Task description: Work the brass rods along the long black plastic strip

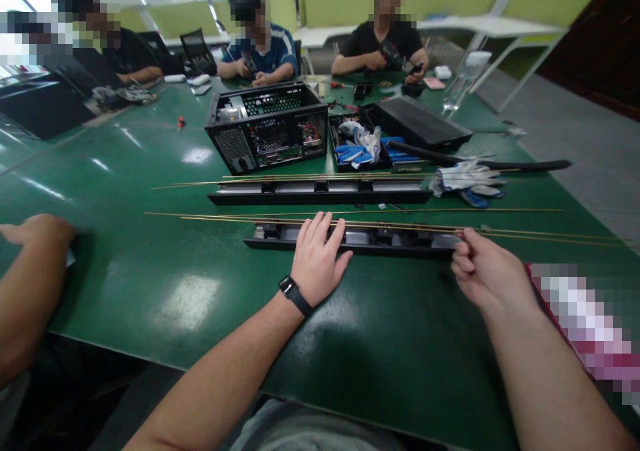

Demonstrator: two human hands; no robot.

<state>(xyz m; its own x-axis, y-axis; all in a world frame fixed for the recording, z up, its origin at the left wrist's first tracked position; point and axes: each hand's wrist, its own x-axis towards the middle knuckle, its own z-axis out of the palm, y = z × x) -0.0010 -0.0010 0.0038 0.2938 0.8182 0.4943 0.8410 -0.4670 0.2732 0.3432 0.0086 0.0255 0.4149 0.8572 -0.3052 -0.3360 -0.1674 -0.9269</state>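
My left hand [319, 256] lies flat with fingers stretched over the middle of a long black rail [385, 240] on the green table [150, 251]. My right hand [481, 266] is closed in a pinch at the rail's right end, gripping one of the thin brass rods [540, 235] that run along the rail. A second black rail [320, 192] lies parallel farther away, with more brass rods along it.
An open black computer case [267, 127] and a black tray [357, 145] with blue-white gloves stand behind the rails. More gloves [467, 179] lie at right. A co-worker's arm [30, 264] rests at left. Three people sit at the far side.
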